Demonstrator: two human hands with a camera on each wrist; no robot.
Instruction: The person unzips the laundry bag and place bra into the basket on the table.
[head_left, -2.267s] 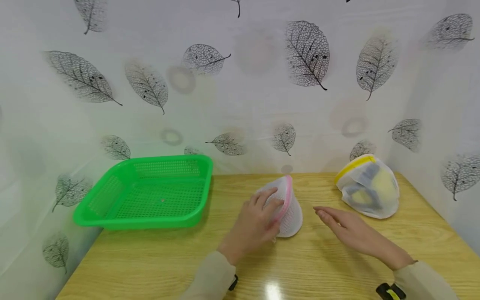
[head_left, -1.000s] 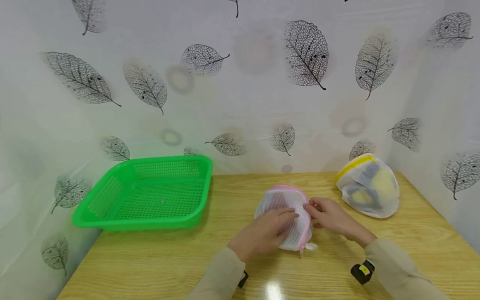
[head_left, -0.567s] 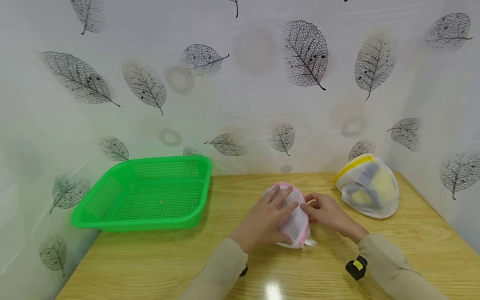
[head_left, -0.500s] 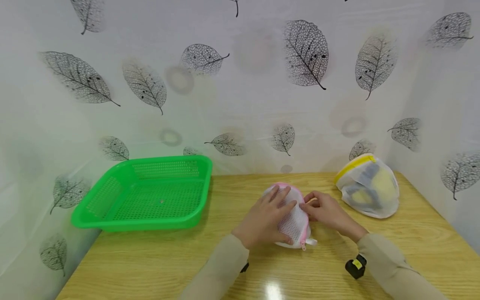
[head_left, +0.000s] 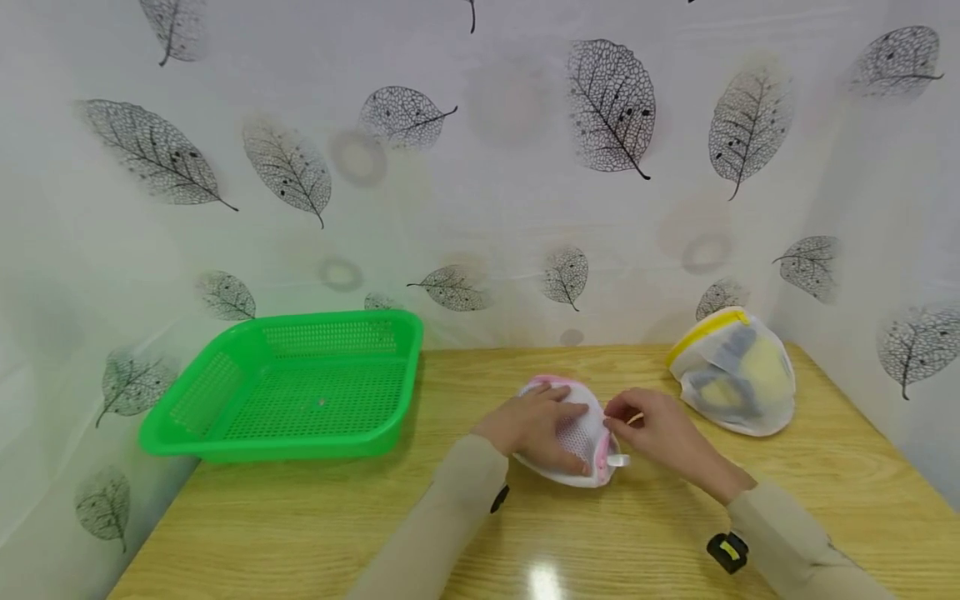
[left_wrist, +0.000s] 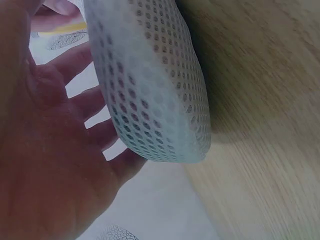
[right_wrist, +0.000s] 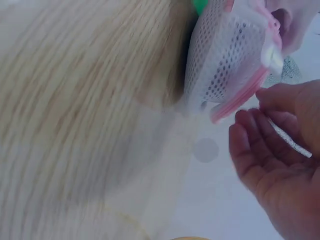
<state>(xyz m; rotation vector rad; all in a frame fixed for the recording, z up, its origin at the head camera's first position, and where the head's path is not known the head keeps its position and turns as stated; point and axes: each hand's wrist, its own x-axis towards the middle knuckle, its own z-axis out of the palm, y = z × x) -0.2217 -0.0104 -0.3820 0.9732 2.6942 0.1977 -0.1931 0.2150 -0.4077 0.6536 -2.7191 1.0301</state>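
Observation:
A white mesh laundry bag [head_left: 581, 433] with a pink zipper edge sits mid-table, its zipper side facing right. My left hand [head_left: 536, 425] grips it from the left, fingers spread over the mesh and thumb near the zipper's lower end. The left wrist view has the fingers of that hand [left_wrist: 55, 130] behind the mesh bag [left_wrist: 155, 95]. At the bag's right edge, my right hand [head_left: 660, 429] pinches the pink edge between thumb and fingertips. Close up, the right fingertips [right_wrist: 245, 120] are right at the pink zipper strip [right_wrist: 240, 95]. A white tab [head_left: 618, 460] sticks out below.
A green plastic basket [head_left: 390, 429] with perforated sides stands on the left of the wooden table [head_left: 315, 533]. At the back right sits a second mesh bag [head_left: 776, 408] with a yellow zipper and grey and yellow contents. A leaf-patterned curtain [head_left: 495, 200] lines the back.
My right hand has come in from the right to the bag's pink edge. The bag has been turned and tilted, its zipper end now higher, and my left hand has shifted lower across it.

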